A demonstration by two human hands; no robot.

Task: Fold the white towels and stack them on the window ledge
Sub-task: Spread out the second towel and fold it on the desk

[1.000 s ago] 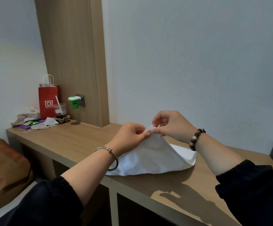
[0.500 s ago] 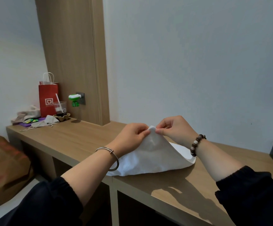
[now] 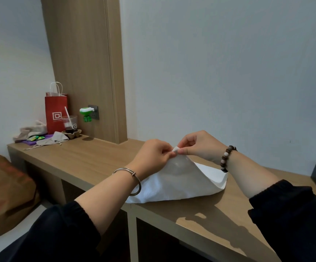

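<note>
The wooden ledge (image 3: 89, 159) runs along the wall from 9 o'clock to 5 o'clock in the view. The white towel (image 3: 181, 186) lies on it just below centre, its near edge at the ledge's front lip. Most of it rests flat, but its middle is drawn up into a tent with the peak at the towel's 12 o'clock.

A red paper bag (image 3: 56, 114) stands well apart at 9 o'clock, at the ledge's far end. A plastic cup (image 3: 69, 123) sits just beside the bag, at its 3 o'clock.

The left hand (image 3: 153, 157) meets the peak from 8 o'clock and the right hand (image 3: 196, 146) from 2 o'clock. Each pinches the raised corner (image 3: 176, 149) between thumb and forefinger, and the 2 hands nearly touch. Whether 1 layer or 2 sit in that pinch cannot be told.

The step looks like squaring a corner before a fold is laid. To do it well, the layers should sit flush in the pinch. The hands should then part along the edge to pull it taut and lower it so the edges line up. The cloth looks soft and will likely sag, so a flat palm should smooth the crease once it lands. No stack shows yet.
</note>
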